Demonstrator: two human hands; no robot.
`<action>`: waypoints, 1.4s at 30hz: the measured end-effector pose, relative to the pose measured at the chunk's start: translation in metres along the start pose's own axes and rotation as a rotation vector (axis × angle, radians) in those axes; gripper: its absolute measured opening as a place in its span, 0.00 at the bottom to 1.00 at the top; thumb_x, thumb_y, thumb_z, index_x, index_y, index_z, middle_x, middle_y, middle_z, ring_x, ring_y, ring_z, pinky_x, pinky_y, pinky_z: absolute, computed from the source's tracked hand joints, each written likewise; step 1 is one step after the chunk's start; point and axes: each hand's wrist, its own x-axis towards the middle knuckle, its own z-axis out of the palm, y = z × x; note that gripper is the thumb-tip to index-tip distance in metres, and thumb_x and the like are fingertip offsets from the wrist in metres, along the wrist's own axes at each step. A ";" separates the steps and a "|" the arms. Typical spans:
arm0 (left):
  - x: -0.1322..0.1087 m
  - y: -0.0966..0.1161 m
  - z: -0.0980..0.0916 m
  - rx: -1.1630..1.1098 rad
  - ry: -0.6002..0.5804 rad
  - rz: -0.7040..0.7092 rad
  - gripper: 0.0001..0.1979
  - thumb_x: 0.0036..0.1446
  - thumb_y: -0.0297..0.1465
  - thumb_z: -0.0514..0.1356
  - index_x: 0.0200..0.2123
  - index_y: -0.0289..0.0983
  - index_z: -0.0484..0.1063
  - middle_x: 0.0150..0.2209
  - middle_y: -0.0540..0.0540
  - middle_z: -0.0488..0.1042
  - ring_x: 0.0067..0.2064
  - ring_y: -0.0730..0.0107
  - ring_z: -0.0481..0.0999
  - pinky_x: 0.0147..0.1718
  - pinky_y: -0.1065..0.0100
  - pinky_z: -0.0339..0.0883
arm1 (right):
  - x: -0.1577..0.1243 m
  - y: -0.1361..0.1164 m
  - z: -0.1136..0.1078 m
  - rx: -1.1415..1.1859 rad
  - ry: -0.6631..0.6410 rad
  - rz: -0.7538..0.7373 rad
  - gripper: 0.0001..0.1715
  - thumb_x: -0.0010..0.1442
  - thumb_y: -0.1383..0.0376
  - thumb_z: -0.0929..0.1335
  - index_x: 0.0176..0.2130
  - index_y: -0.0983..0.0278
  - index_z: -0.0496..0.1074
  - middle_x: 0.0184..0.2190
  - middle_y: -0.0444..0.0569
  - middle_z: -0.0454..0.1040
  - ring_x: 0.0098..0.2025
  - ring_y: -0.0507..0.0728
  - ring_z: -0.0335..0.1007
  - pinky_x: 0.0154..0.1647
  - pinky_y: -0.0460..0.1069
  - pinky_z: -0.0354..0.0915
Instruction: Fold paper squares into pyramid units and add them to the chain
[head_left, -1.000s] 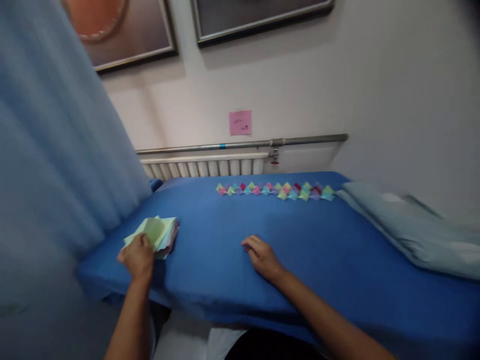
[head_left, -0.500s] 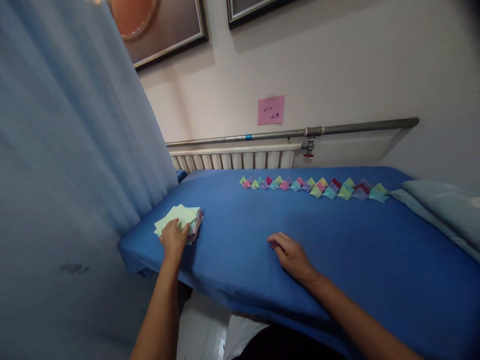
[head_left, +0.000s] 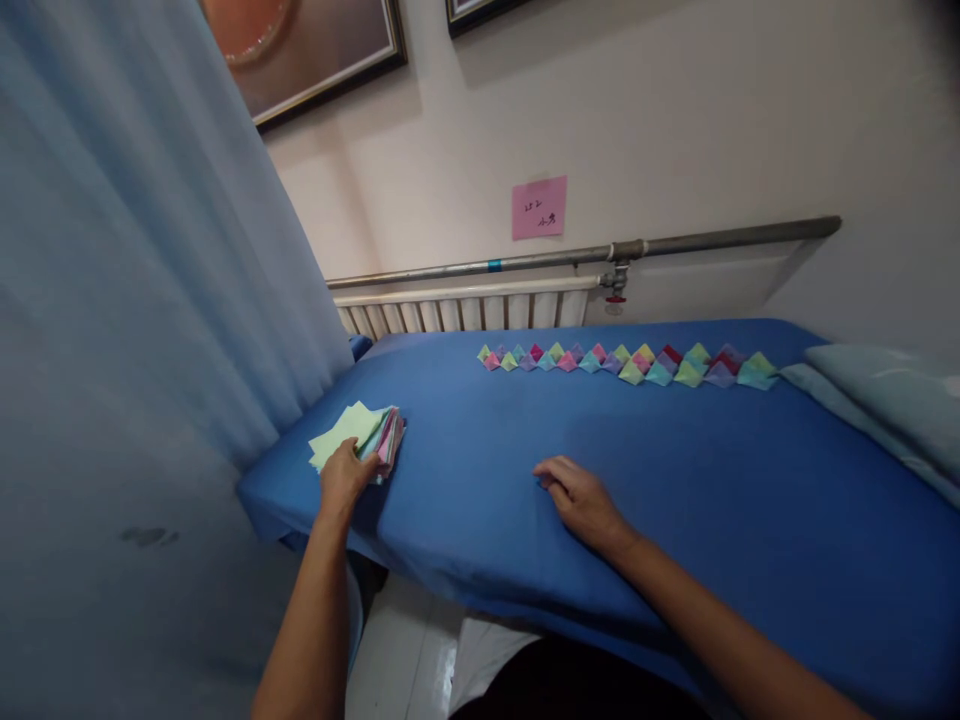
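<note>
My left hand (head_left: 346, 478) rests on a stack of coloured paper sheets (head_left: 388, 440) near the left end of the bed. Its fingers touch the pale yellow-green sheet (head_left: 347, 425) on top, with the thumb apart from them at the stack's right side. Pink and teal sheets show beneath. My right hand (head_left: 581, 500) lies on the blue bed cover (head_left: 465, 480), its fingers curled in loosely and nothing visible in them. Beyond it, a row of folded paper pieces (head_left: 589, 362) in yellow, pink, purple, red and teal runs along the far side.
A light blue curtain (head_left: 150, 300) hangs at the left, close to my left arm. Behind the bed are a white radiator (head_left: 465, 312), a metal pipe (head_left: 540, 262) and a valve (head_left: 617, 290). A pale folded cloth (head_left: 892, 400) lies at the right end. A pink note (head_left: 538, 208) is on the wall.
The top yellow-green sheet has shifted leftward on the stack, uncovering more pink and teal sheets under my left hand. My right hand has stayed nearly still. The view has tilted slightly.
</note>
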 end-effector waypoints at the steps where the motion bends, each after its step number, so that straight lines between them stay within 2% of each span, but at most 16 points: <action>1: 0.001 -0.002 -0.002 -0.012 0.005 -0.001 0.24 0.53 0.37 0.58 0.53 0.34 0.70 0.45 0.35 0.78 0.47 0.51 0.76 0.40 0.62 0.65 | 0.000 0.001 0.000 -0.002 0.001 0.000 0.14 0.56 0.74 0.59 0.35 0.62 0.71 0.30 0.47 0.73 0.33 0.55 0.71 0.37 0.51 0.69; 5: 0.004 -0.008 -0.008 -0.068 0.033 0.001 0.18 0.56 0.36 0.56 0.48 0.36 0.74 0.38 0.38 0.80 0.43 0.53 0.78 0.37 0.63 0.65 | 0.000 0.003 0.001 -0.003 0.002 0.005 0.14 0.56 0.74 0.59 0.35 0.61 0.71 0.30 0.47 0.73 0.33 0.55 0.71 0.37 0.50 0.69; 12: 0.009 -0.017 -0.007 -0.170 0.135 -0.070 0.19 0.59 0.41 0.54 0.44 0.35 0.74 0.39 0.38 0.79 0.43 0.54 0.77 0.39 0.63 0.67 | 0.000 0.002 0.001 -0.002 0.002 0.010 0.14 0.56 0.73 0.59 0.34 0.61 0.71 0.30 0.48 0.73 0.32 0.55 0.71 0.37 0.51 0.69; 16: 0.010 -0.021 -0.004 -0.225 0.211 -0.133 0.20 0.61 0.40 0.52 0.47 0.34 0.72 0.41 0.38 0.79 0.43 0.56 0.77 0.41 0.62 0.67 | 0.000 0.001 0.001 -0.002 0.001 0.007 0.14 0.56 0.73 0.59 0.35 0.61 0.71 0.31 0.48 0.73 0.33 0.56 0.72 0.37 0.51 0.69; 21: 0.010 -0.023 -0.002 -0.285 0.281 -0.152 0.22 0.61 0.35 0.52 0.57 0.35 0.66 0.48 0.38 0.76 0.47 0.59 0.76 0.45 0.63 0.67 | 0.000 0.003 0.002 -0.003 0.005 0.004 0.14 0.56 0.73 0.60 0.34 0.61 0.71 0.30 0.48 0.73 0.33 0.55 0.72 0.38 0.51 0.69; 27: 0.013 -0.026 0.000 -0.305 0.270 -0.118 0.22 0.60 0.29 0.51 0.57 0.40 0.68 0.50 0.43 0.76 0.46 0.61 0.75 0.45 0.65 0.66 | 0.000 0.005 0.002 0.011 0.002 0.006 0.14 0.56 0.73 0.59 0.34 0.61 0.71 0.31 0.48 0.73 0.34 0.56 0.72 0.38 0.51 0.69; 32: 0.016 -0.030 0.003 -0.285 0.244 -0.124 0.21 0.59 0.29 0.51 0.54 0.37 0.71 0.43 0.42 0.78 0.42 0.60 0.76 0.42 0.63 0.67 | -0.001 0.005 0.002 0.010 -0.003 0.019 0.14 0.55 0.73 0.60 0.34 0.60 0.71 0.30 0.47 0.73 0.34 0.56 0.72 0.38 0.51 0.69; 38: 0.016 -0.029 0.003 -0.240 0.259 -0.085 0.21 0.59 0.27 0.51 0.55 0.40 0.70 0.50 0.42 0.76 0.50 0.60 0.74 0.47 0.64 0.65 | 0.000 0.008 0.003 0.028 -0.003 0.009 0.14 0.55 0.74 0.60 0.34 0.61 0.71 0.30 0.48 0.73 0.33 0.56 0.72 0.37 0.51 0.69; 42: 0.012 -0.025 0.000 -0.240 0.223 -0.073 0.19 0.59 0.27 0.52 0.52 0.39 0.72 0.49 0.41 0.77 0.48 0.59 0.75 0.45 0.64 0.66 | -0.002 0.008 0.003 0.046 0.018 0.010 0.15 0.55 0.75 0.60 0.35 0.61 0.71 0.31 0.48 0.73 0.34 0.56 0.71 0.37 0.51 0.68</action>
